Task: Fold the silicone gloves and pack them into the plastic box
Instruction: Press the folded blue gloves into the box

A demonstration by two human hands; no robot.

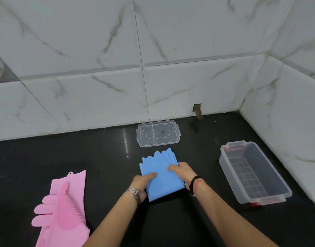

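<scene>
Blue gloves [159,172] are folded into a flat stack and I've got them pinched from both sides, so they sit right between my hands over the black counter [99,157]. Left hand [141,182] grips the near-left edge with the thumb on top, right hand [184,171] clamps the right edge, thumb pressing down on the top layer too. The scalloped cuff ends stick out past my fingers toward the wall, and you can see a few layers fanned out there.

Material looks like smooth matte silicone, floppy, with that wavy cuff edge. The pink gloves [64,209] lie flat on the counter well off to the left of my left hand, unfolded, fingers pointing left, with a ridged bristle patch on the palm and a little hang tab at the cuff.

To the right of my right hand, near but not touching, is the box [277,177]: clear plastic, long rectangle, red latch bits at both ends. Inside it there's a gridded insert on the bottom, can't tell more than that. The lid [158,133] is beyond the gloves, flat against the base of the marble-look tile wall [99,68], also clear, with a moulded outline on it.
</scene>
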